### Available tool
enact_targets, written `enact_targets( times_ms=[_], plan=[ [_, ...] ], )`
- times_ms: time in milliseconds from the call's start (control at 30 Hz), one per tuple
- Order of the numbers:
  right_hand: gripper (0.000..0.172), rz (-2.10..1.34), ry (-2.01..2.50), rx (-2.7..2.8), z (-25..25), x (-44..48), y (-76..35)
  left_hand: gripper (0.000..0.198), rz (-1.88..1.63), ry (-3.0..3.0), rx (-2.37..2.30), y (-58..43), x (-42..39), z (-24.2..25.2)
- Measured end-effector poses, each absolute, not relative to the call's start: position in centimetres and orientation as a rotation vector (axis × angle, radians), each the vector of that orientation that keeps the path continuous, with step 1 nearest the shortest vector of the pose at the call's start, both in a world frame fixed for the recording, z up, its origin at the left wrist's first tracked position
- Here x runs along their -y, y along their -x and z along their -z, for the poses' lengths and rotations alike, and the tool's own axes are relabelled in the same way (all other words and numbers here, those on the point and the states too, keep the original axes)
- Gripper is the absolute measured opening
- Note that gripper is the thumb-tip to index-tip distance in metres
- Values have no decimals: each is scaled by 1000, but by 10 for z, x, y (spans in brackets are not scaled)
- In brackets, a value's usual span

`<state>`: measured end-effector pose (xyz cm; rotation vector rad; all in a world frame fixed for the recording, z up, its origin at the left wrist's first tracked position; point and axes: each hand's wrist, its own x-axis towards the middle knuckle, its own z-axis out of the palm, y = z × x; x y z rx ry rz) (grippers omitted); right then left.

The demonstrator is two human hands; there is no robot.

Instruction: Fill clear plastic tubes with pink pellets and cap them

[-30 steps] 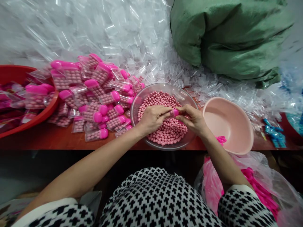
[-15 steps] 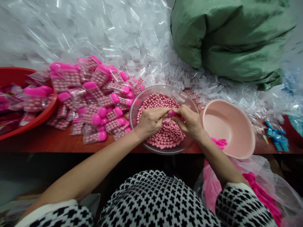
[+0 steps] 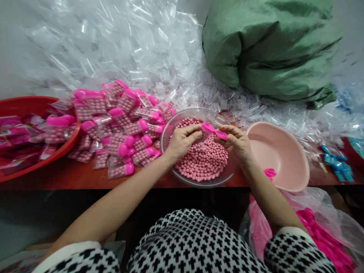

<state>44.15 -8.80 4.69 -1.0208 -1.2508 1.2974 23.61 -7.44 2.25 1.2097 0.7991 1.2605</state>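
Just above the clear bowl (image 3: 165, 132), my left hand (image 3: 183, 141) and right hand (image 3: 238, 143) both pinched the pink cap (image 3: 210, 129), its long axis lying sideways, right end tipped slightly lower.

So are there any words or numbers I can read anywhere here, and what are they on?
No text can be read in this picture.
Pink packets in the red basin: some print shows, too blurred to read.
Blue packets at the far right: too small and blurred to read.
Pink cap pinched between the left hand and right hand: no writing shows.
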Motion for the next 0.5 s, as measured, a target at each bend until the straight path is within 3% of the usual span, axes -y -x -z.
enact_targets(
  times_ms=[200,333,500],
  plan=[
    [59,-1615,987,1270,-48,81,-430,19,-1285,-1593,-768,-242,86,-23],
    [45,-1808,976,1277,-49,84,-423,20,-1305,-1683,-846,-242,86,-19],
    [29,-1752,991,1032,-47,84,-404,23,-1349,-1677,-903,-242,86,-19]
  ],
)
